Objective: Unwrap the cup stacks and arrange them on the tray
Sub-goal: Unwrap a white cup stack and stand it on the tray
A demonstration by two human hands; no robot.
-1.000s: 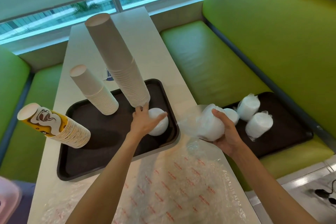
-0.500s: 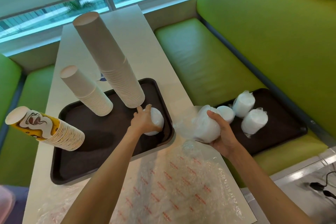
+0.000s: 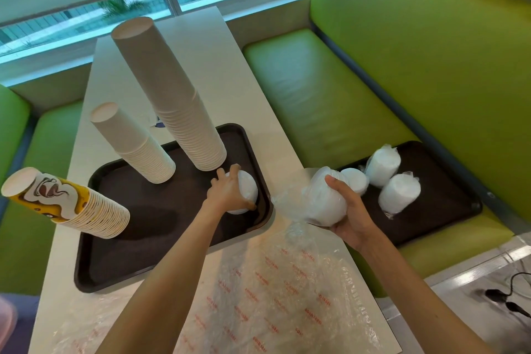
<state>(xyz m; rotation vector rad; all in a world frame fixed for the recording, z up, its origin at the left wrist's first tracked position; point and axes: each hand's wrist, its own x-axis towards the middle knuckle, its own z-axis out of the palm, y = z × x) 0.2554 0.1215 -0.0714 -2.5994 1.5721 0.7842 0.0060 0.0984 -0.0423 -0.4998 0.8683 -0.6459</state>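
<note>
A dark tray (image 3: pixel 120 261) lies on the white table. On it stand a tall white cup stack (image 3: pixel 172 95), a shorter white stack (image 3: pixel 135 144) and a yellow printed stack (image 3: pixel 69 204). My left hand (image 3: pixel 228 191) grips a small white cup stack (image 3: pixel 248 191) standing at the tray's right end. My right hand (image 3: pixel 349 213) holds a plastic-wrapped white stack (image 3: pixel 323 200) in the air past the table's right edge, loose wrap trailing to its left.
A second dark tray (image 3: pixel 448 187) on the green bench seat carries three more white stacks (image 3: pixel 399 192), two of them in plastic. Crumpled clear wrapping with red print (image 3: pixel 258 296) covers the near end of the table. Cables lie on the floor at lower right.
My left hand has slid further round the small white stack on the tray. My right hand keeps the wrapped stack at about the same place.
</note>
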